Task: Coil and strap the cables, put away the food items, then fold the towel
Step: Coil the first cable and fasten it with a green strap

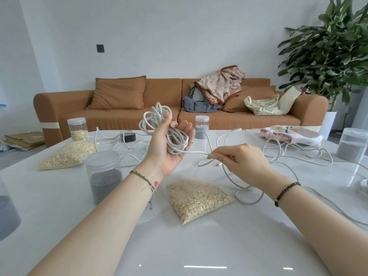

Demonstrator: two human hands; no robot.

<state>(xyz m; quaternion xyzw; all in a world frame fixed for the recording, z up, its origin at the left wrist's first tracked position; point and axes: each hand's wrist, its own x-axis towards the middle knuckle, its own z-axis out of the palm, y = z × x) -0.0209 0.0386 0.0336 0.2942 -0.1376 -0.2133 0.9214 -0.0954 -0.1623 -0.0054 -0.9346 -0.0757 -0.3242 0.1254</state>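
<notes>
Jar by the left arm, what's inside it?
The jar holds dark grey grainy stuff filling its lower half, with the lid on. Anything buried in that stuff is hidden.

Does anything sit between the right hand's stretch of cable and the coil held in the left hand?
Nothing visible. The cable runs freely through the air from the coil in the left hand to the right hand's pinch; the oat bag lies lower, on the table.
</notes>
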